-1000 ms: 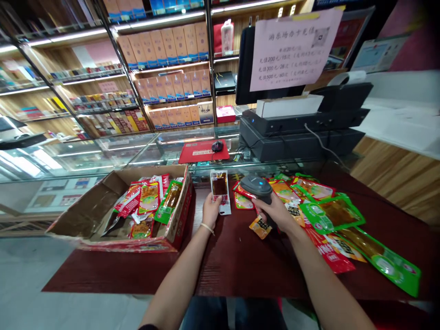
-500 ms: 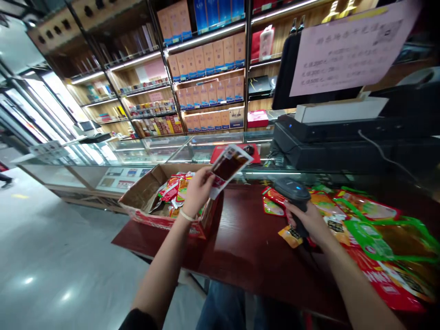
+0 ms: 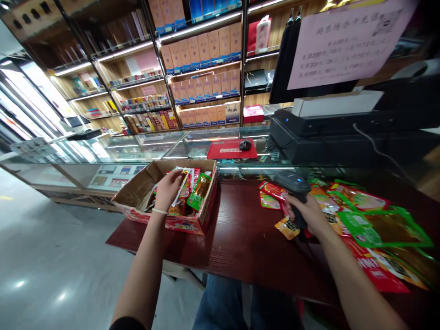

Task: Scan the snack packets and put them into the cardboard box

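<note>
While the right hand (image 3: 311, 214) has its grip clamped on the scanner (image 3: 293, 182) above the tabletop (image 3: 240, 238), the left hand (image 3: 167, 190) is at the box (image 3: 185, 225), fingertips over a white-edged packet (image 3: 184, 188) inside; whether that grip is apart or together, I cannot tell. Loose packets (image 3: 381, 224) lie near the right hand.

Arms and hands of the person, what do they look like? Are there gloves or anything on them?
No gloves! The left hand is bare, with a thin, pale bracelet around its wrist. Farther up that arm is the edge of a black sleeve. The right hand is bare too, and no bracelet or sleeve shows on that side.
</note>
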A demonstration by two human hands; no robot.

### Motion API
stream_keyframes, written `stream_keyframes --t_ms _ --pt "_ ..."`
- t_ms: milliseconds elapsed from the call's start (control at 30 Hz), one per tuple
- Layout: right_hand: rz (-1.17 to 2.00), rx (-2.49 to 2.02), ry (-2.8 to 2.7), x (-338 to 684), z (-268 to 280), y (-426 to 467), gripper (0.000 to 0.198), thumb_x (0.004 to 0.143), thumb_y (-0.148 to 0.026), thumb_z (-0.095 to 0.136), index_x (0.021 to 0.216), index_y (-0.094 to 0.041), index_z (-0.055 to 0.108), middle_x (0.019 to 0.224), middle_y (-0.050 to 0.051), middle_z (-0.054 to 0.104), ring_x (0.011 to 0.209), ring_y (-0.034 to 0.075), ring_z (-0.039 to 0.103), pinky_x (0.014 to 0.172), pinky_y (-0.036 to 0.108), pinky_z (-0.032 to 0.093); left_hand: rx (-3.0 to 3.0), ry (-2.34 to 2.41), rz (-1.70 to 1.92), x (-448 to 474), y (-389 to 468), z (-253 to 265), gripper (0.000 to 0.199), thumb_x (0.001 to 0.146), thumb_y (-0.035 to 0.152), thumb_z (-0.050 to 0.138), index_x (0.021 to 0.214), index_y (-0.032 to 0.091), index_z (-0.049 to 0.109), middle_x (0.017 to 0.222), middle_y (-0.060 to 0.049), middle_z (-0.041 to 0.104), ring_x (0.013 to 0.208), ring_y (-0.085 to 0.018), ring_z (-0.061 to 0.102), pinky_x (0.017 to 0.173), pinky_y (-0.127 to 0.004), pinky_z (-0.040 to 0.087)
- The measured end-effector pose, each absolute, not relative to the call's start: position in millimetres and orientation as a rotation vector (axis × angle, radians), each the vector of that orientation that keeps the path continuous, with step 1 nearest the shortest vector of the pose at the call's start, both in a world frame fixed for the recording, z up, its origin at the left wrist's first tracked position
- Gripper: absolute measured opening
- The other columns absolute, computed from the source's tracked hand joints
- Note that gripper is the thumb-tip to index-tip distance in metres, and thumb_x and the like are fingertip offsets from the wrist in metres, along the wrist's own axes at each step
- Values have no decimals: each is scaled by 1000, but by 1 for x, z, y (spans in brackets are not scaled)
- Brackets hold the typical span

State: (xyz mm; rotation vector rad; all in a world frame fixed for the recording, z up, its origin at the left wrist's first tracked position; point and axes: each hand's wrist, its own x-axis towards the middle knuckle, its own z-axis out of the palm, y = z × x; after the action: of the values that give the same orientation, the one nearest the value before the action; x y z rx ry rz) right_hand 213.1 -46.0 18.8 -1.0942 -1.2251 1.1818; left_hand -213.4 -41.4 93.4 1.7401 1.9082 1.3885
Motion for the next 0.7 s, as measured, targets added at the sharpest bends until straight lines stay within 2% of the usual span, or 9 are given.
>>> stream_keyframes --t_ms 200,300,433,567,700 --pt "1127 -1115 -1147 229 28 -46 37 75 -47 78 70 -22 51 53 -5 52 38 9 47 38 23 38 2057 1708 1343 -128 -51 111 30 90 33 53 112 21 70 110 -6 73 98 -21 68 91 -34 51" --pt "1086 -1119 -1121 241 31 -46 36 74 -47 78 75 -23 51 56 -6 53 38 9 46 37 23 38 2116 1525 1308 -79 -49 104 29 91 31 54 114 22 68 110 -6 73 99 -21 67 91 -33 52" --pt "1046 -1111 -1057 258 34 -46 38 73 -49 78 77 -24 50 56 -7 52 38 9 45 36 23 39 2098 1305 1159 -11 -35 65 25 89 28 58 112 21 67 107 -6 72 94 -19 68 88 -31 52" --pt "1027 -1079 -991 271 33 -45 36 73 -47 78 83 -26 51 57 -8 51 37 9 43 35 23 37 2214 1258 847 47 -29 14 25 84 27 65 108 20 65 101 -7 70 91 -20 66 84 -32 51" --pt "1004 -1070 -988 279 30 -44 34 76 -50 74 83 -27 50 60 -7 51 38 8 43 37 24 38 2348 1202 582 82 -37 -19 33 80 37 71 105 17 63 104 -12 67 95 -25 64 84 -34 49"
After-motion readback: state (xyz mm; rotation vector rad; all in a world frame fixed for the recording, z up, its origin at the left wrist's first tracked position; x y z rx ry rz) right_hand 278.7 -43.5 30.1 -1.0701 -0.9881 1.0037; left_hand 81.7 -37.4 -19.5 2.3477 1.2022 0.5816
